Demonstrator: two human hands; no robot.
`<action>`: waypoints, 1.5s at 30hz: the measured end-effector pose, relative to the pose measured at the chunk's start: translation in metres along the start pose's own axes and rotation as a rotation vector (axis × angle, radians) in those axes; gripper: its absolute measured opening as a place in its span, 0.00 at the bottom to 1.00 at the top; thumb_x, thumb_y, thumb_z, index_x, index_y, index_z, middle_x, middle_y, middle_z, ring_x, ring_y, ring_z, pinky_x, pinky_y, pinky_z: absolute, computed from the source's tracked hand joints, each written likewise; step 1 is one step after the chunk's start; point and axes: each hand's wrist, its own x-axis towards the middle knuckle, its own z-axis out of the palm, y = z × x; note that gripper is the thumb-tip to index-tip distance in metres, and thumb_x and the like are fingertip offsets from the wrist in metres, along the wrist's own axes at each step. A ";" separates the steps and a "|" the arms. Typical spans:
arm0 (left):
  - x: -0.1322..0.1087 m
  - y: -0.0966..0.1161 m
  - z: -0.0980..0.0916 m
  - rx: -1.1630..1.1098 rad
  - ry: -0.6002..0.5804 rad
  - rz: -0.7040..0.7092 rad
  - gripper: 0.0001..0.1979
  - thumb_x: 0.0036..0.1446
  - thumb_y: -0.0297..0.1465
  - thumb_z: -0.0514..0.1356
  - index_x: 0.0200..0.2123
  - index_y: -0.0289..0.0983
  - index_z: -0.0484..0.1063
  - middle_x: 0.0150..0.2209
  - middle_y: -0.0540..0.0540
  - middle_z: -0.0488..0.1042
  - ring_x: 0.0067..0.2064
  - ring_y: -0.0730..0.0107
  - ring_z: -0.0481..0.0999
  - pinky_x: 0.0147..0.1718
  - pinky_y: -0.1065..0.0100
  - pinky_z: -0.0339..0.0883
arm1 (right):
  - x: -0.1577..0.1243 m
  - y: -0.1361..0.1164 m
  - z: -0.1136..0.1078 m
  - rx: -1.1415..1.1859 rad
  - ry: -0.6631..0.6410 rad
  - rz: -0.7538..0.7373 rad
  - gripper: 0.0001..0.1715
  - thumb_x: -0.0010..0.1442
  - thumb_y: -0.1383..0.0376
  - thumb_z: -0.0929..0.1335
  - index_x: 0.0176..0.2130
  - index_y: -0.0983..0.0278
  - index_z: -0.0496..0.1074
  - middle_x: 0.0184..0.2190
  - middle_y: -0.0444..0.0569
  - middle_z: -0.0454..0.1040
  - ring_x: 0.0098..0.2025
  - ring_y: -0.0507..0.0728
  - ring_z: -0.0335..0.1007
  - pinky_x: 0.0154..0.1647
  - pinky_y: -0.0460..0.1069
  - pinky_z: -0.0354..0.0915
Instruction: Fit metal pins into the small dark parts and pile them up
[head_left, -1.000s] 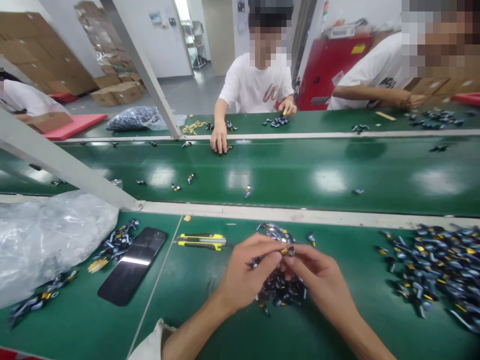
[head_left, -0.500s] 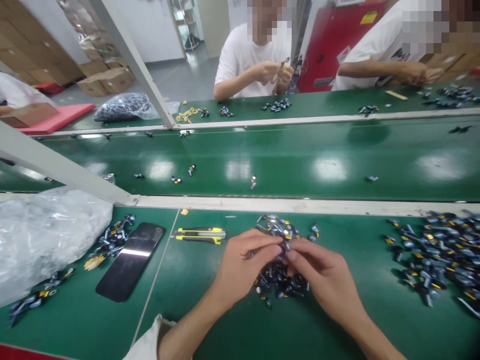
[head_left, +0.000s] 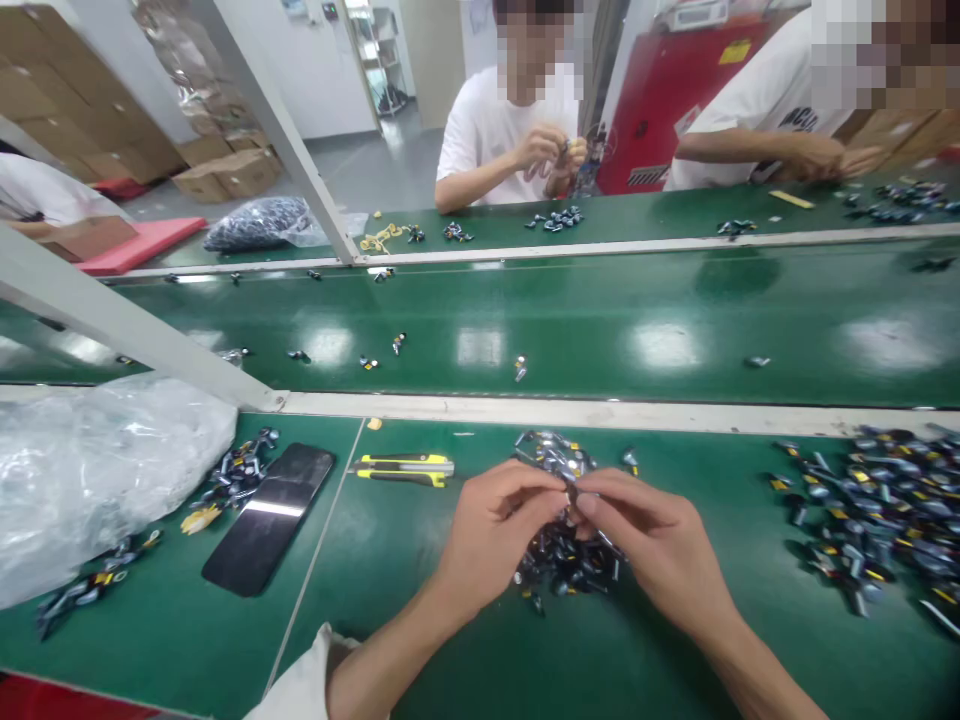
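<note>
My left hand (head_left: 491, 530) and my right hand (head_left: 652, 545) meet over a pile of small dark, shiny parts (head_left: 566, 575) with yellow bits on some of them. Both hands are closed in a pinch, fingertips nearly touching. Between them they grip one small dark, shiny part (head_left: 571, 496), mostly covered by the fingers, so its exact kind is unclear. More of the pile shows behind my fingertips. A single loose part (head_left: 630, 460) lies just beyond my right hand. To the left of my left hand is a yellow and black utility knife (head_left: 403, 469).
A black phone (head_left: 268, 518) lies at left, beside a clear plastic bag (head_left: 112, 480) and more small parts (head_left: 244, 465). A large heap of parts (head_left: 877, 510) covers the right. Beyond a white rail (head_left: 480, 408), a green belt (head_left: 577, 310) carries scattered parts. Co-workers sit across it.
My fingers have shifted slightly around the held part while both hands stay over the pile. The view has moved a little, and parts on the belt appear further right.
</note>
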 end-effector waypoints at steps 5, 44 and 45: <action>0.002 0.004 0.003 -0.237 -0.041 -0.136 0.01 0.55 0.26 0.69 0.31 0.35 0.80 0.25 0.52 0.78 0.29 0.75 0.78 0.31 0.76 0.72 | -0.003 0.001 0.000 0.069 -0.059 0.031 0.08 0.62 0.63 0.74 0.41 0.57 0.86 0.28 0.47 0.83 0.25 0.53 0.78 0.27 0.45 0.76; -0.002 -0.002 0.004 0.024 -0.034 -0.120 0.04 0.62 0.29 0.64 0.36 0.35 0.79 0.32 0.48 0.78 0.34 0.69 0.78 0.37 0.71 0.72 | -0.002 0.007 0.008 0.049 0.034 0.057 0.05 0.57 0.65 0.76 0.35 0.56 0.86 0.32 0.45 0.83 0.29 0.53 0.79 0.30 0.43 0.75; -0.002 -0.003 0.005 -0.004 -0.031 -0.136 0.04 0.61 0.29 0.64 0.36 0.35 0.78 0.32 0.48 0.78 0.34 0.69 0.78 0.37 0.71 0.72 | -0.003 0.007 0.008 0.039 0.038 0.055 0.04 0.56 0.65 0.76 0.34 0.57 0.85 0.32 0.46 0.83 0.29 0.53 0.78 0.30 0.43 0.74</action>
